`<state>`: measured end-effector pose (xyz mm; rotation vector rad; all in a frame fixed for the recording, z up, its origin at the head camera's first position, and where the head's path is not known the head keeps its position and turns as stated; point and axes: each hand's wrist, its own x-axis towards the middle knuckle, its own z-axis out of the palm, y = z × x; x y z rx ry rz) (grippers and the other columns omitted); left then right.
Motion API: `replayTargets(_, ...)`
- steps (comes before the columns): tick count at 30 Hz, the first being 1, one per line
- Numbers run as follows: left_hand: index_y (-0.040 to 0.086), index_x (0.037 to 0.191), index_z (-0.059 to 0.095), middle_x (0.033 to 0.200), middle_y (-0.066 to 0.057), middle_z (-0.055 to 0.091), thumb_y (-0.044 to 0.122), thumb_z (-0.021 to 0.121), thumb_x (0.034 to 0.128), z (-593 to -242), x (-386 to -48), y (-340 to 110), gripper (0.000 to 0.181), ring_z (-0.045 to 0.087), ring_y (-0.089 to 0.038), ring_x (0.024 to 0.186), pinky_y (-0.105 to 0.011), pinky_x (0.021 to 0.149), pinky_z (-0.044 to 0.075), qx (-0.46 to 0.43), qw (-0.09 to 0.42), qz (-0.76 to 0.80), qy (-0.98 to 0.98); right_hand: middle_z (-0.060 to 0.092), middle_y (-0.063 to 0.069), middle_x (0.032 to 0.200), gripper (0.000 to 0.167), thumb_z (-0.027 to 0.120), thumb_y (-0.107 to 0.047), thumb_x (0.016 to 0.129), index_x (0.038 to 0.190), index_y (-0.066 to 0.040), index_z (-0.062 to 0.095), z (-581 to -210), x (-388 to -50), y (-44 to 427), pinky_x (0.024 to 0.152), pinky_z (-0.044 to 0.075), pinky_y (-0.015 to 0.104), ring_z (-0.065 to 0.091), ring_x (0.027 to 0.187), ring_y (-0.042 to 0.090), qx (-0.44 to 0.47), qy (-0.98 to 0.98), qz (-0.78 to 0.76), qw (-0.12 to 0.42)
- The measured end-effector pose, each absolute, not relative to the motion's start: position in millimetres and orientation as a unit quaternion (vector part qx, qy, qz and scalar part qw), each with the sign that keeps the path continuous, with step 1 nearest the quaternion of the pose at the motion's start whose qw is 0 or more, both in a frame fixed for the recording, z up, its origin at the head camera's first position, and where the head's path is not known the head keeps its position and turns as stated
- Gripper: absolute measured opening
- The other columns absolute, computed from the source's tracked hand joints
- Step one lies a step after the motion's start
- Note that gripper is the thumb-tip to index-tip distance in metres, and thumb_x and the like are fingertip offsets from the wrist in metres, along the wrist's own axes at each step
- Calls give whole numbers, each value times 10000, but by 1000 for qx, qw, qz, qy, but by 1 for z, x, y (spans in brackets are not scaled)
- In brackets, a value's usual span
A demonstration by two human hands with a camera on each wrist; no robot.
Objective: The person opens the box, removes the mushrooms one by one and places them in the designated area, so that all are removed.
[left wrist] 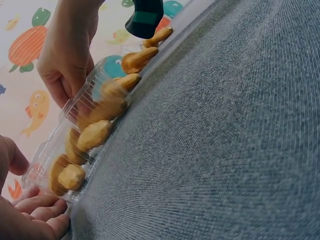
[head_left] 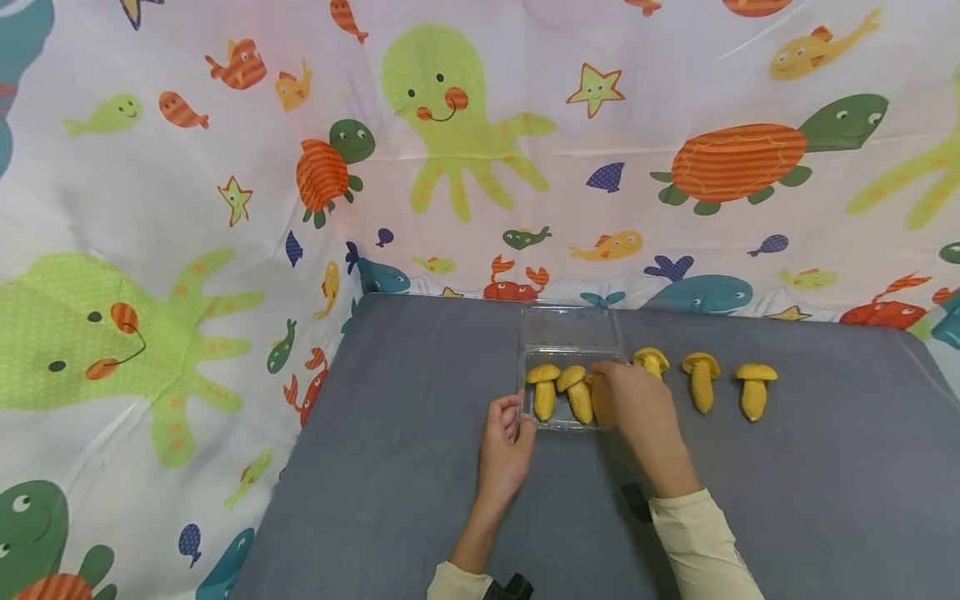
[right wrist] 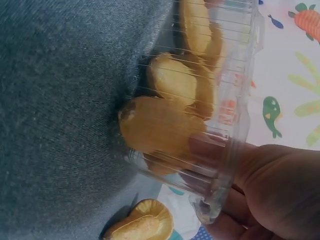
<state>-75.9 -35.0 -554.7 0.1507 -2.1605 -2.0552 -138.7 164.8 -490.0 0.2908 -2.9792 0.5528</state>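
Observation:
A clear plastic clamshell box (head_left: 572, 327) lies with its lid folded back. Inside it are two yellow mushrooms, the left mushroom (head_left: 544, 393) and the middle mushroom (head_left: 576, 395), lying side by side with caps toward the lid. My left hand (head_left: 505, 450) grips the box's near left side, thumb and curled fingers at the edge. Down inside the right end, my right hand (head_left: 643, 408) pinches a third mushroom (right wrist: 157, 125), seen through the clear wall in the right wrist view. In the head view the fingers partly cover that mushroom.
Several more yellow mushrooms lie in a row right of the box: one close by (head_left: 651, 360), another mushroom (head_left: 701, 383), and the farthest mushroom (head_left: 754, 392). The grey tabletop (head_left: 390, 467) ends at a curtain (head_left: 495, 100) printed with sea animals.

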Motion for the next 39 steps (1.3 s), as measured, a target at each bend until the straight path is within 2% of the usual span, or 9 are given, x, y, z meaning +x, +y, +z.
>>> replayTargets(6,-4,1305,572,1451,-167,638,33,601,978,-557,-77,-37,331,600,-334,1344,-485,1113,465,59,78,-692,-715,799,145,1033,207,736,-76,981,1170,-104,814,-496,-141,163,650,583,556,725,827,400,79,-975,200,53)
replayTargets(14,6,1327,568,1446,-150,646,62,607,994,-556,-77,-37,340,598,-302,1353,-487,1115,467,61,74,-689,-718,800,135,1027,198,676,-71,1024,1159,-116,814,-502,-140,168,632,573,537,723,789,368,72,-964,241,83)
replayTargets(17,9,1336,565,1469,-138,629,65,600,1001,-556,-77,-36,342,580,-275,1372,-474,1126,456,58,67,-690,-718,803,126,978,179,714,-103,1009,1154,-122,817,-504,-138,171,580,547,484,689,667,291,76,-954,266,117)
replayTargets(22,-5,1331,564,1466,-156,629,62,600,1001,-557,-76,-36,338,589,-293,1364,-490,1122,460,52,67,-688,-721,800,106,909,185,770,-124,976,1153,-128,823,-503,-135,176,476,422,342,513,488,142,79,-928,315,180)
replayTargets(24,-10,1331,564,1462,-163,632,61,603,1001,-557,-77,-36,339,594,-305,1360,-499,1122,460,52,69,-689,-720,801,100,903,192,783,-115,965,1152,-124,825,-501,-134,178,469,402,311,484,473,124,77,-920,329,197)
replayTargets(32,-31,1333,561,1465,-182,626,50,607,999,-556,-78,-37,347,590,-330,1364,-506,1128,452,49,69,-696,-713,815,71,987,207,808,-124,945,1150,-142,836,-489,-126,191,484,383,200,572,547,121,33,-896,374,236)
replayTargets(35,-27,1336,561,1468,-176,624,54,609,1003,-556,-77,-37,346,585,-325,1370,-507,1128,452,47,69,-696,-713,817,73,1011,204,800,-132,952,1152,-151,836,-485,-123,198,446,334,177,517,471,94,21,-886,385,256)
replayTargets(39,-25,1332,561,1467,-176,625,52,611,1001,-553,-76,-37,343,583,-321,1372,-500,1129,451,44,70,-697,-712,816,81,1023,195,797,-133,956,1146,-155,838,-481,-119,209,424,306,177,461,447,34,3,-879,391,272)
